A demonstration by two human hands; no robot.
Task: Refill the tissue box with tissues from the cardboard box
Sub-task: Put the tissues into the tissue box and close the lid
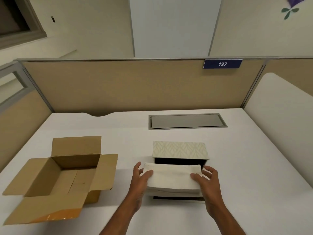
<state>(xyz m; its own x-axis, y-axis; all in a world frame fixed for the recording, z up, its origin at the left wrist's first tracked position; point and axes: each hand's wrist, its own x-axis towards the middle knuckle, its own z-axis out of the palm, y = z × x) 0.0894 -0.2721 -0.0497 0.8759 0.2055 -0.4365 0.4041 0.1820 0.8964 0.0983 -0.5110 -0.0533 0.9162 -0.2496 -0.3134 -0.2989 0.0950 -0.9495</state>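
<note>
White desk (237,167) in beige cubicle, both hands, left hand (138,182), right hand (210,184), clasping tissue stack (172,180) over open tissue box (179,150)

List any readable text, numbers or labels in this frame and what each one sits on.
"137": white digits on the blue rectangular sign clipped to the top edge of the tan fabric partition.
No other text: the brown cardboard box, the pale leaf-patterned tissue box and the white tissue stack show no readable print.

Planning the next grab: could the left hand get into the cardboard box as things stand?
Probably yes. The cardboard box stands open beside the left hand with nothing between, but that hand first must let go of the tissues.
</note>
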